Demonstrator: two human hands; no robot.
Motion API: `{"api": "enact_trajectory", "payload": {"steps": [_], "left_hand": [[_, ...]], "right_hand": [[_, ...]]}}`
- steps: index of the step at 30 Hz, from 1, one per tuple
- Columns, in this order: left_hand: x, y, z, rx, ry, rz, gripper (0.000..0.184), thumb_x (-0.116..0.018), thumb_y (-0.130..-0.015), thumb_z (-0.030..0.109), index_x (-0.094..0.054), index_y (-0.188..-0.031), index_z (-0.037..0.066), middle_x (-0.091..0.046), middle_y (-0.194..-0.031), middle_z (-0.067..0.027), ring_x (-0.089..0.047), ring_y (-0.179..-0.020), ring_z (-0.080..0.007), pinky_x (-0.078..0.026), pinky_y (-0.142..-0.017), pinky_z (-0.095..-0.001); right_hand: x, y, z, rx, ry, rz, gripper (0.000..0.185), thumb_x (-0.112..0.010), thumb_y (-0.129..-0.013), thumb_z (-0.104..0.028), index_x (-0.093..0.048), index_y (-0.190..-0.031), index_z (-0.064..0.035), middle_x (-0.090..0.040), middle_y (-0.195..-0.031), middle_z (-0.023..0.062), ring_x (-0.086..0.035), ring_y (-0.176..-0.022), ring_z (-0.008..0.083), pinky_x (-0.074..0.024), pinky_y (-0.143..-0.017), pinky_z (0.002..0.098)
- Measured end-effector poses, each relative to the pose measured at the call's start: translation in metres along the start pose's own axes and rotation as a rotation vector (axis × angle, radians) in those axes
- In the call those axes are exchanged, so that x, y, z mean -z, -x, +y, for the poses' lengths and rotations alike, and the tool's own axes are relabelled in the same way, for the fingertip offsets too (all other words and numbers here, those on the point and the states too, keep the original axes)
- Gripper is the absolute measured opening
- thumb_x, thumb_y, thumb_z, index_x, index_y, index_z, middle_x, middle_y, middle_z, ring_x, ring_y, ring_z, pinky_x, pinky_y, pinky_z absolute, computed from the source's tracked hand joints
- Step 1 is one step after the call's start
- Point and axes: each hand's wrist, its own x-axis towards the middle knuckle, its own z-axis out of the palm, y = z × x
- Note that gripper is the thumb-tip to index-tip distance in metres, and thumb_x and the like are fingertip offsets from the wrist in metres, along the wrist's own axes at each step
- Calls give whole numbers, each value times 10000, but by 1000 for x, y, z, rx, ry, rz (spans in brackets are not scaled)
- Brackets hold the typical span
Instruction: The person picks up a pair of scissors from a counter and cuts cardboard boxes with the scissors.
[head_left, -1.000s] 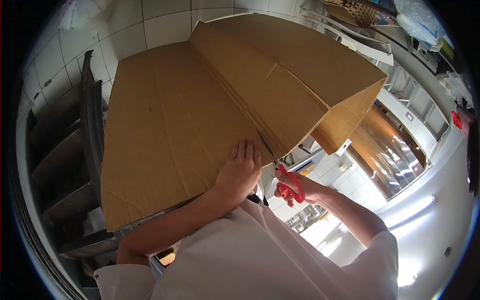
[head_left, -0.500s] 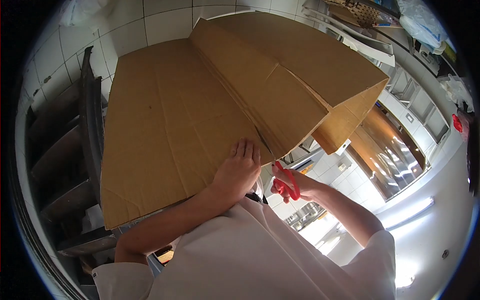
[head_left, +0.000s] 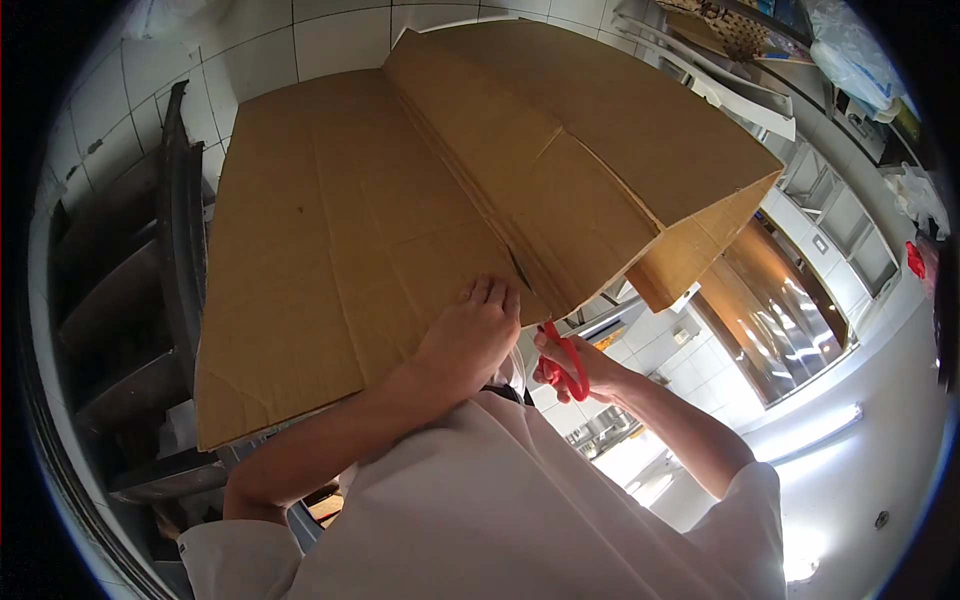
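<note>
A large brown cardboard box (head_left: 330, 230), folded out with raised flaps, spreads in front of my body. My left hand (head_left: 475, 335) rests palm down on the cardboard near its close edge; the fingers lie on the surface and the thumb is hidden. My right hand (head_left: 590, 370) is closed around the red handles of a pair of scissors (head_left: 578, 375), just beyond that edge. The blades are mostly hidden by the cardboard. A dark, narrow slit opens along the crease between the two hands, running up from the scissors.
A dark metal rack (head_left: 180, 270) stands along the left side. White tiles (head_left: 340, 45) lie behind the cardboard. A shiny metal panel (head_left: 775, 305) and plastic bags (head_left: 850, 55) are on the right.
My right hand and the scissors have shifted slightly left and toward me. The fingers of my left hand look a little more bent. The cardboard stays nearly in place.
</note>
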Motion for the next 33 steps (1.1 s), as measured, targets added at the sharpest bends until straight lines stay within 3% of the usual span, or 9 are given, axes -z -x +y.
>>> {"api": "enact_trajectory", "payload": {"steps": [5, 11, 17, 21, 24, 26, 29, 31, 33], "left_hand": [[11, 0, -1, 11, 114, 12, 470, -556, -792, -38, -474, -1238, -163, -535, -1241, -295, -519, -1195, -414, -451, -1020, -423], [15, 0, -4, 13, 98, -4, 444, -557, -834, -12, -475, -1255, -130, -550, -1254, -269, -518, -1210, -397, -481, -985, -433], [11, -2, -6, -28, 105, -36, 447, -552, -845, -6, -474, -1269, -124, -540, -1278, -279, -512, -1218, -411, -470, -991, -443], [14, -4, -4, -61, 115, -23, 429, -534, -866, 8, -477, -1270, -126, -534, -1294, -287, -509, -1217, -421, -460, -988, -462], [18, -8, -5, -20, 173, -59, 431, -526, -878, 25, -477, -1282, -114, -531, -1304, -281, -525, -1193, -428, -462, -979, -469], [18, -8, -7, 13, 206, -81, 434, -526, -881, 34, -477, -1290, -105, -530, -1311, -275, -532, -1182, -429, -464, -976, -470], [21, -12, -10, -35, 195, 39, 354, -523, -912, 59, -540, -1239, -74, -613, -1106, -292, -623, -992, -423, -507, -832, -450], [45, -19, -9, 146, 238, -74, 249, -539, -939, 91, -613, -1141, -35, -586, -784, -270, -587, -665, -391, -465, -626, -421], [66, -30, -19, 185, 236, -72, 223, -547, -949, 110, -629, -1109, -22, -513, -697, -252, -489, -579, -357, -414, -571, -411]], "right_hand": [[-5, -2, -7, 0, -84, -96, 678, -466, -854, -769, -537, -739, -104, -557, -663, 6, -498, -495, 64, -450, -399, 235], [-16, -4, -19, 18, -99, -105, 709, -451, -799, -836, -495, -815, -129, -554, -688, -9, -495, -511, 54, -458, -410, 223], [-11, -19, -2, 145, -154, -126, 670, -500, -828, -778, -529, -826, -109, -541, -659, 6, -527, -493, 71, -480, -407, 229], [-7, -32, 12, 197, -165, -165, 639, -535, -889, -667, -519, -1000, -38, -583, -692, 39, -551, -451, 80, -513, -398, 220], [-8, -35, 15, 184, -89, -145, 583, -571, -900, -618, -571, -905, -36, -578, -664, 42, -548, -444, 84, -505, -389, 224], [-14, -29, 13, 245, -80, -68, 719, -602, -833, -694, -586, -592, -16, -501, -546, 32, -535, -449, 127, -440, -326, 271], [-16, -23, 11, 165, -74, -30, 586, -630, -900, -550, -576, -599, -50, -523, -562, 17, -516, -446, 91, -450, -388, 243], [-14, -41, 26, 193, 83, 28, 592, -632, -898, -556, -583, -596, -49, -523, -560, 15, -497, -447, 96, -419, -406, 263], [-15, -48, 30, 222, 254, 82, 598, -634, -897, -563, -591, -594, -49, -524, -559, 14, -477, -448, 101, -387, -424, 283]]}}
